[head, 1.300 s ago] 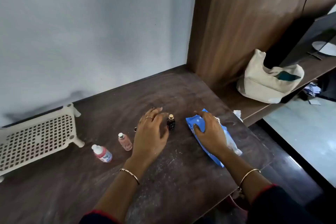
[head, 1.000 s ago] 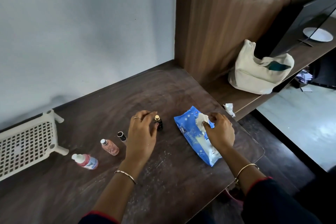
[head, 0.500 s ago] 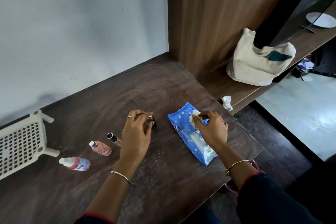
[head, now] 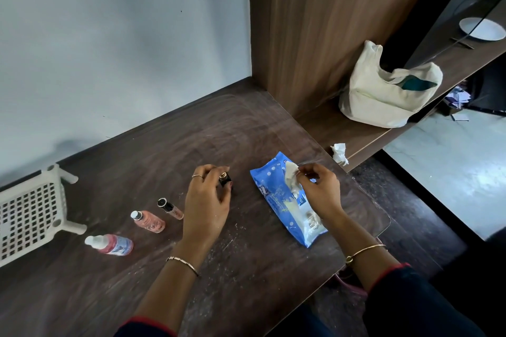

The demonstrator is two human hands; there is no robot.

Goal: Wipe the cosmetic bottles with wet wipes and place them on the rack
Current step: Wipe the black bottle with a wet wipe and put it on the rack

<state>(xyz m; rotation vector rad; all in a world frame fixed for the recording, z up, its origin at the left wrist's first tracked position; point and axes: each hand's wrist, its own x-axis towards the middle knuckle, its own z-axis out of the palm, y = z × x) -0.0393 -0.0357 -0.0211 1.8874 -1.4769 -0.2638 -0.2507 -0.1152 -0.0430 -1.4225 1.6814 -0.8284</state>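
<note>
**Wipe pinched at the pack, dark bottle in the other hand**

Nearest, dark sleeves with red cuffs run off the bottom edge, and each wrist wears a thin bangle. Over the dark wooden table (head: 246, 268), the left hand (head: 205, 205) curls its fingers round a small dark bottle (head: 225, 179) with a gold top. The bottle is upright, and the fingers hide most of its body. The right hand (head: 319, 191) pinches a white wet wipe (head: 291, 179) between thumb and fingertips. The wipe's lower end sits in the opening of the blue wipes pack (head: 276, 200), which lies flat beneath that hand.

Left of the left hand, three bottles lie on their sides: a black-capped tube (head: 169, 207), a pink bottle (head: 149, 221) and a white-capped bottle (head: 111, 244). Beyond them the white lattice rack (head: 30, 213) lies tipped over with its legs pointing right, cut off by the left edge.

Farther right, a crumpled tissue (head: 339, 153) rests on the lower shelf. Behind it is a cream cloth bag (head: 383, 96) with something green in its mouth; the rest of its contents are hidden. A white plate (head: 482, 29) shows partly behind a dark panel.
</note>
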